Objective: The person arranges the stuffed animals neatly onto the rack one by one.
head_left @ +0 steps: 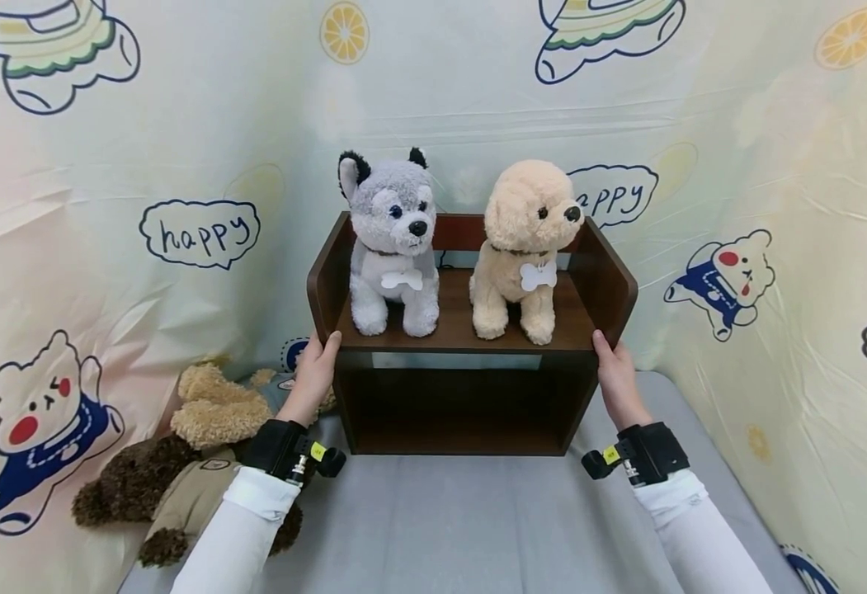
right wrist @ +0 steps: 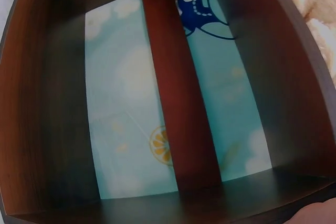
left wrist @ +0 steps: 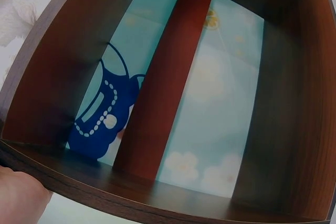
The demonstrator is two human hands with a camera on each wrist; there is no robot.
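A dark brown wooden shelf [head_left: 470, 445] stands upright in the middle of the head view. Two plush dogs sit on its upper board: a grey husky [head_left: 396, 223] on the left and a cream puppy [head_left: 525, 223] on the right, each with a white bone-shaped tag. My left hand [head_left: 313, 381] grips the shelf's left side panel, thumb at the front edge. On the opposite panel, my right hand [head_left: 620, 384] holds on at about the same height. Most fingers of both hands are hidden behind the panels. Both wrist views look into the lower compartment, with a reddish crossbar [left wrist: 163, 82] at its back.
On the left lie more plush toys, a tan one [head_left: 218, 404] and a dark brown one [head_left: 139, 478] in beige clothing. Grey cloth [head_left: 440, 528] covers the surface under the shelf. A printed curtain [head_left: 470, 99] hangs behind and at both sides.
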